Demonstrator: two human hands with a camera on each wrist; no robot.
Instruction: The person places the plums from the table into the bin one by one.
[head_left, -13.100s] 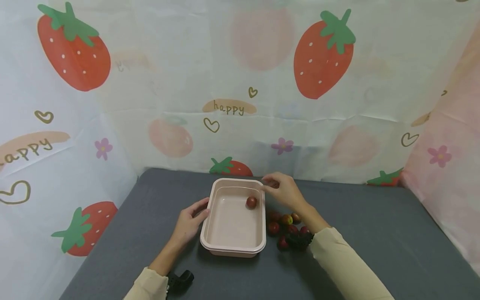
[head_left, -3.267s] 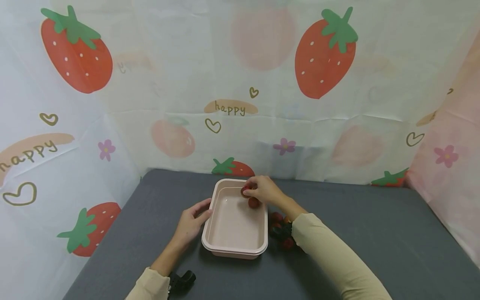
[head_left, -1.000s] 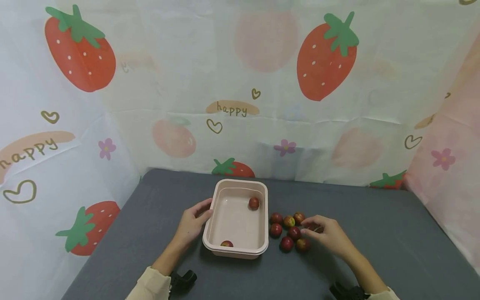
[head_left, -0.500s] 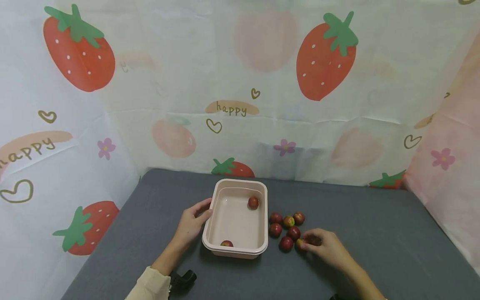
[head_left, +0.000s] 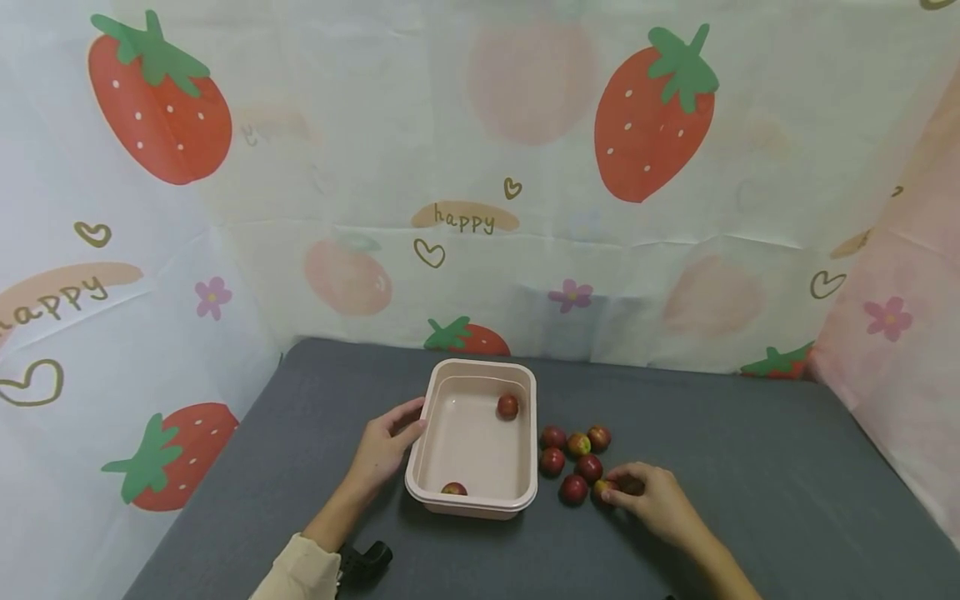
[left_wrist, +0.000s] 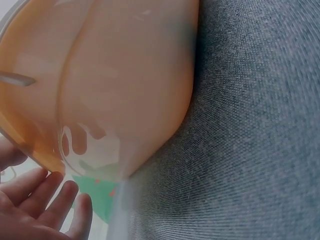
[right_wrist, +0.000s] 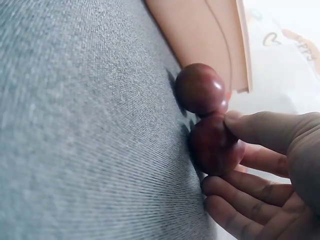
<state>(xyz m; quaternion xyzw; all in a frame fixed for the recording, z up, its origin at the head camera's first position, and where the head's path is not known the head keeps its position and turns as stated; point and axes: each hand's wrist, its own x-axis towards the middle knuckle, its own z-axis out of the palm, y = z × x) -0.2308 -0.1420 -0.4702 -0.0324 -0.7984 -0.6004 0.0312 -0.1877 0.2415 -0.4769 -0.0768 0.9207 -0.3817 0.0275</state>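
A pale pink rectangular box (head_left: pixel 472 442) stands on the grey cloth, with one plum (head_left: pixel 507 407) towards its far right corner and another plum (head_left: pixel 453 489) partly hidden behind the near wall. My left hand (head_left: pixel 382 446) touches the left rim; in the left wrist view its fingers (left_wrist: pixel 55 197) reach the edge of the box, fairly straight. Right of the box lies a loose cluster of dark red plums (head_left: pixel 573 489). At the cluster's near right side, my right hand (head_left: pixel 652 500) pinches a plum (right_wrist: pixel 215 145) between thumb and fingers, close to the cloth.
A dark grey cloth (head_left: pixel 750 483) covers the table. Behind it hangs a strawberry-print curtain (head_left: pixel 360 167), which also runs along both sides. One plum in the cluster shows a yellow-green patch (head_left: pixel 583 450). A black wrist device (head_left: pixel 366 562) sits on the left wrist.
Over the last few seconds my right hand has left a second plum in the box and returned to the cluster. It has since moved slightly nearer, onto the near right plum. The left hand stays put.
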